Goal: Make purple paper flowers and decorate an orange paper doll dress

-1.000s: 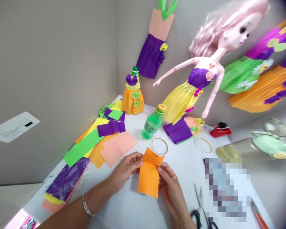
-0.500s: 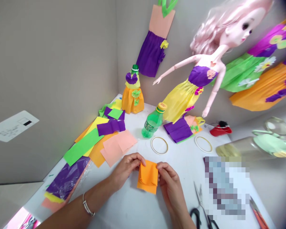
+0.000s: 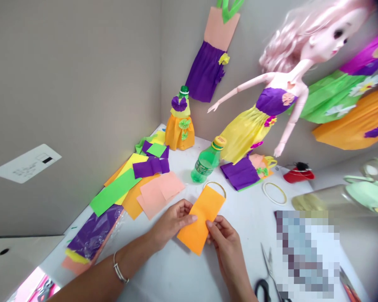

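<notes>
Holding an orange sheet [image 3: 201, 222], oblong, fairly flat, slanted, above the table [image 3: 255, 228]; our left hand [image 3: 173, 220] and right hand [image 3: 227, 237] pinch its long sides. We see its far end overlap a ring [image 3: 222, 187].

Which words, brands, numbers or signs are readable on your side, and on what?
None reads clearly.
Wall card: dark print, too small and blurred.
Bottle label: pale print, too blurred.
Bottle cap: reddish print, too small.
Orange sheet: no print visible.
</notes>
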A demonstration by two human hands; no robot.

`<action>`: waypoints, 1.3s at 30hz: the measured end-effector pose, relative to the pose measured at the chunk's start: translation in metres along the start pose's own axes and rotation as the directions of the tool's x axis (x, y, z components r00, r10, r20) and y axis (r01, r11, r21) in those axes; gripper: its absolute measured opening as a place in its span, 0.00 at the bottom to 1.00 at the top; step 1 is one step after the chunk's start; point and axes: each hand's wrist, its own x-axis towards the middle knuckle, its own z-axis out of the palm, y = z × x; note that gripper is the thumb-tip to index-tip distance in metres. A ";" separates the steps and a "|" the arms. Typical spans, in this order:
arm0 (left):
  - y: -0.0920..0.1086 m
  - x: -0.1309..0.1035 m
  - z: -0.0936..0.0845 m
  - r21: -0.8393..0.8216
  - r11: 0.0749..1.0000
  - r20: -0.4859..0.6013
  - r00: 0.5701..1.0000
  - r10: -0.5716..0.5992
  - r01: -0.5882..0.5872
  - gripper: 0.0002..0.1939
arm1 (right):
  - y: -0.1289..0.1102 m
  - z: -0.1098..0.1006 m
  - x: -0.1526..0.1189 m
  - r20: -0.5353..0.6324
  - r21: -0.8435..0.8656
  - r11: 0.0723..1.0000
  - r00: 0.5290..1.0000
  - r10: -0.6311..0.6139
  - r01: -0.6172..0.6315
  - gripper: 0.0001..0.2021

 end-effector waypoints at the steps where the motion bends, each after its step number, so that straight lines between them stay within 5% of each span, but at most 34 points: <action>1: 0.000 -0.001 0.000 -0.022 1.000 0.022 1.000 -0.016 0.017 0.19 | -0.001 0.001 -0.001 0.010 -0.001 1.000 1.000 -0.003 0.003 0.12; 5: -0.001 -0.002 0.000 -0.074 0.995 0.092 0.994 -0.053 0.060 0.20 | -0.004 0.005 -0.003 0.052 -0.020 1.000 0.999 0.003 -0.002 0.12; 13: -0.004 0.000 -0.002 0.001 1.000 -0.019 1.000 -0.006 0.007 0.17 | -0.004 0.005 -0.003 0.049 -0.112 0.994 0.999 0.016 -0.011 0.15; 18: 0.004 0.000 -0.002 0.156 0.983 -0.076 0.991 0.110 -0.097 0.15 | -0.004 0.002 -0.002 0.010 0.025 0.995 0.995 0.100 -0.100 0.14; 20: 0.010 0.002 -0.010 0.378 0.896 -0.097 0.952 0.290 -0.234 0.12 | -0.004 0.001 -0.001 -0.007 0.068 0.991 0.994 0.113 -0.112 0.14; 23: 0.017 0.002 -0.029 0.727 0.608 -0.039 0.865 0.501 -0.320 0.17 | -0.002 -0.001 0.001 -0.007 0.080 0.989 0.993 0.122 -0.121 0.14; 26: 0.019 -0.001 -0.049 0.928 0.332 -0.010 0.879 0.477 -0.169 0.32 | 0.000 -0.002 0.002 0.000 0.067 0.988 0.990 0.142 -0.141 0.14; 29: 0.021 -0.008 -0.059 0.972 0.213 0.001 0.910 0.414 -0.098 0.29 | 0.001 -0.003 0.002 -0.009 0.058 0.986 0.987 0.160 -0.159 0.14; 35: 0.032 -0.019 -0.063 0.965 0.247 -0.033 0.896 0.444 -0.087 0.13 | 0.000 -0.003 0.002 0.003 0.063 0.984 0.986 0.167 -0.167 0.15; 39: 0.059 -0.026 -0.074 0.942 0.325 -0.091 0.873 0.479 -0.080 0.09 | -0.001 -0.004 0.001 0.000 0.058 0.984 0.985 0.171 -0.170 0.15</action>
